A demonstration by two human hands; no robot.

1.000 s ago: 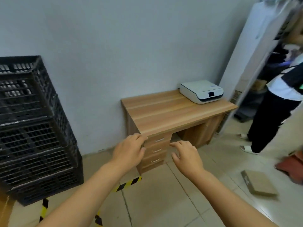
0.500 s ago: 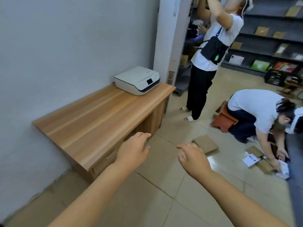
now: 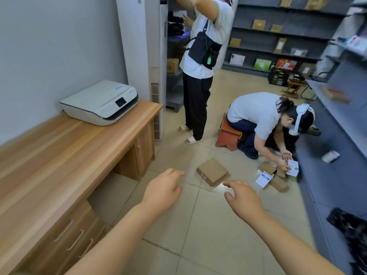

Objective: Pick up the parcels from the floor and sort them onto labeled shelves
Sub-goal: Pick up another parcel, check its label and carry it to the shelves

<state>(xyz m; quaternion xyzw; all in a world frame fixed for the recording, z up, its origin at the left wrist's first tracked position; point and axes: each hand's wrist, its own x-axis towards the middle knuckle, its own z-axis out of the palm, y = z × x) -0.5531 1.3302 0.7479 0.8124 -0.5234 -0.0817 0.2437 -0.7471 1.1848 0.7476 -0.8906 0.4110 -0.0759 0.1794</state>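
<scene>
Both hands, left hand and right hand, were out front, apart and empty. The view had swung off the light wooden desk, so the flat brown cardboard parcel on the beige tiled floor finally showed, probably next. Dark grey metal shelves sat way behind.

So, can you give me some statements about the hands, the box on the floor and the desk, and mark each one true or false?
1. Both hands, left hand and right hand, are empty. True.
2. The brown box lies on the floor. True.
3. The printer stands on the floor. False: it sits on the wooden desk.
4. The right hand grips the brown box. False: it hovers open, not touching it.
</scene>
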